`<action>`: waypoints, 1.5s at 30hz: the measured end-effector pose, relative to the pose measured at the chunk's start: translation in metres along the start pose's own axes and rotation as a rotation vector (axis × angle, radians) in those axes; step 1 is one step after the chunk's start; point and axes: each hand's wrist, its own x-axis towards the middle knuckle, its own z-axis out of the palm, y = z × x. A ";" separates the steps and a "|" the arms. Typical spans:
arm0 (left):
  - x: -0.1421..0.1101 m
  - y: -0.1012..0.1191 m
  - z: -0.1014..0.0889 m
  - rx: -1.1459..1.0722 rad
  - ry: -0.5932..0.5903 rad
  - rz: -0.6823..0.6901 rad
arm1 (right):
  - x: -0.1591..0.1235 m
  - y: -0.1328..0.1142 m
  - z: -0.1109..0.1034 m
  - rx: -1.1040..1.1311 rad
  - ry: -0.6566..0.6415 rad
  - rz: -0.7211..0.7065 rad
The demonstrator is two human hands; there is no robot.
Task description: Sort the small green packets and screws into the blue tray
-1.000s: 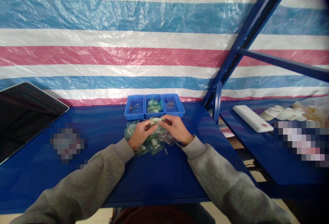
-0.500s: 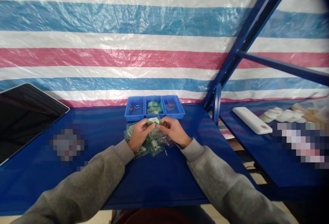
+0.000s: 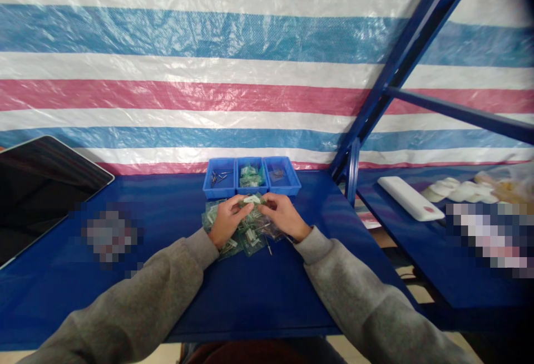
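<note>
My left hand [image 3: 228, 218] and my right hand [image 3: 283, 215] pinch a small greenish plastic bag [image 3: 252, 200] between them, a whitish piece showing in it. Below the hands lies a loose pile of clear green bags [image 3: 251, 240] with pale parts inside. A thin metal pin [image 3: 269, 248] sticks out at the pile's near edge. Just beyond the hands stand three joined blue bins [image 3: 220, 192]. Metal pins [image 3: 219, 177] lie in the left one, green bags [image 3: 251, 176] fill the middle one, and small items [image 3: 277, 175] too fine to name are in the right one.
A dark flat screen [image 3: 50, 186] with a white edge rests at the left of the blue table [image 3: 258, 303]. A blurred-out object lies near it. A blue metal frame [image 3: 352, 169] rises at the right; beyond it are a white oblong box [image 3: 411, 198] and white items [image 3: 463, 188].
Both hands stay in nearly the same place, still gripping the small bag, whose pale piece sits at a slightly different angle. The whole view has shifted slightly.
</note>
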 end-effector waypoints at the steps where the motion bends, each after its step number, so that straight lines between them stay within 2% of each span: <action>1: 0.000 0.000 0.000 -0.002 0.017 0.004 | 0.000 0.000 0.000 0.012 -0.014 0.002; 5: 0.001 0.001 -0.001 0.015 0.059 0.014 | 0.000 -0.002 0.000 0.012 0.015 -0.016; 11: 0.001 0.007 -0.001 0.010 0.030 0.004 | 0.000 -0.003 0.000 -0.027 0.105 -0.051; 25: 0.000 0.001 -0.001 -0.027 -0.020 0.011 | -0.002 -0.003 0.001 -0.095 0.062 -0.079; 35: 0.002 0.001 -0.001 -0.050 0.028 0.013 | -0.001 -0.002 -0.001 -0.117 0.113 -0.084; 39: 0.003 -0.001 -0.001 -0.038 0.063 0.020 | -0.002 -0.005 -0.001 -0.144 0.089 -0.105; 45: 0.002 -0.001 -0.001 0.025 0.035 0.051 | -0.003 -0.014 -0.001 -0.149 0.092 -0.137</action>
